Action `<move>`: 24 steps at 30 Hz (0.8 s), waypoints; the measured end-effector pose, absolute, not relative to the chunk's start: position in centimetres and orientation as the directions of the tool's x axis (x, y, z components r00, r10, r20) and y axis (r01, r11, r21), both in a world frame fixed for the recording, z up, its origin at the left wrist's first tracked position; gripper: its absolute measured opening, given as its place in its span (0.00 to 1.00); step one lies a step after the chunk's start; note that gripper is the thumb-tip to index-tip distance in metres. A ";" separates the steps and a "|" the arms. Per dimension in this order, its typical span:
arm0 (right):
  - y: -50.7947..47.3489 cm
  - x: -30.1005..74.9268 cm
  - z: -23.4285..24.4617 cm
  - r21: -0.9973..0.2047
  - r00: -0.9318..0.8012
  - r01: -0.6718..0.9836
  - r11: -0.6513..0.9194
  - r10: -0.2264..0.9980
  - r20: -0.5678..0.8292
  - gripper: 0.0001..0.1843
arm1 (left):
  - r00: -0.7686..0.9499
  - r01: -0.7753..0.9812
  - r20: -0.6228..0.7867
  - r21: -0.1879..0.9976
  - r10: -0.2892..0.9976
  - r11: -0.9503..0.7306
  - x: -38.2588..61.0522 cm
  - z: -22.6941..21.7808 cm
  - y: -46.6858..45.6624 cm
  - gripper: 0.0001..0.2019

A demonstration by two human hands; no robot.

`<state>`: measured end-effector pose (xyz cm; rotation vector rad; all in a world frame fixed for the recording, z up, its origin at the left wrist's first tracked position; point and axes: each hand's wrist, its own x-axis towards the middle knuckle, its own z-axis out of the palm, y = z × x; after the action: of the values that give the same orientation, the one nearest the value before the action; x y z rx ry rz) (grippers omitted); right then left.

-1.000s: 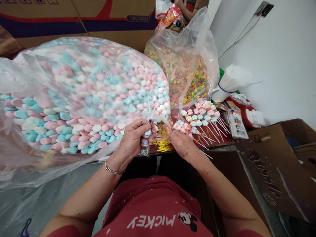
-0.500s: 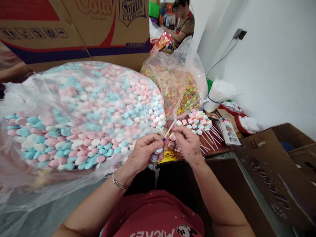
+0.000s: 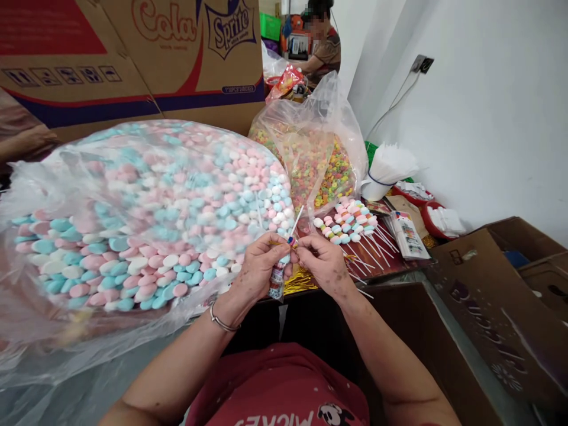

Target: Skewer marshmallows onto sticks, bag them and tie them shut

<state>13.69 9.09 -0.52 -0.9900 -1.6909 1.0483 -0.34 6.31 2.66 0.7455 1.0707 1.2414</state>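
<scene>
Both hands' fingers pinching wrapped candy skewer [image 3: 278, 278], white stick poking upward.

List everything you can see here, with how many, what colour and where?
Big clear bag of sweets: one, pink, blue and white, left.
Smaller bag of ring sweets: one, multicoloured, centre back.
Finished candy sticks: a pile, pastel, right of the hands.
Bundle of white sticks: one, by the wall.
Gold twist ties: a heap, under the hands.
Cardboard boxes: printed, behind the bags.
Another person: one, far back.
Left hand: holds a small wrapped candy stick.
Right hand: pinches the stick's top.
</scene>
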 end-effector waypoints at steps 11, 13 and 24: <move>10.2 15.3 -0.1 -0.054 -0.696 0.263 0.963 0.228 0.681 0.12 | 0.136 -0.246 -0.471 0.836 0.871 0.491 -1.1 2.3 7.1 0.13; 10.7 15.7 0.2 -0.083 -0.713 0.231 0.969 0.227 0.663 0.12 | 0.250 -0.230 -0.502 0.800 0.828 0.555 -1.5 2.0 7.2 0.13; 10.2 17.0 2.4 -0.144 -0.910 0.011 0.990 0.069 0.409 0.15 | 0.595 0.129 -0.555 0.780 0.581 0.613 -2.7 2.5 6.9 0.08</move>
<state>16.98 10.16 2.38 -0.0568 -2.7087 0.1923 -2.66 6.89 2.49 0.8960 0.9188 0.3083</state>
